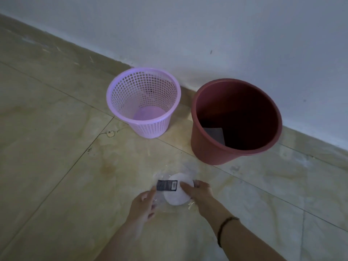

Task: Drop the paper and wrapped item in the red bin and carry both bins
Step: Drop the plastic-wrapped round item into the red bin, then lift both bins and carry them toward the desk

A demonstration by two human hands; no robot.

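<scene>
A red bin stands on the floor by the wall, with a grey sheet of paper lying inside it. To its left stands a purple mesh bin, nothing visible in it. In front of both, a wrapped item, a white round pad in clear plastic with a dark barcode label, is held between both hands just above the floor. My left hand grips its left edge. My right hand holds its right side, thumb across the pad.
The floor is beige tile with stains and a chipped spot. A pale wall runs diagonally right behind the two bins. Open floor lies to the left and in front.
</scene>
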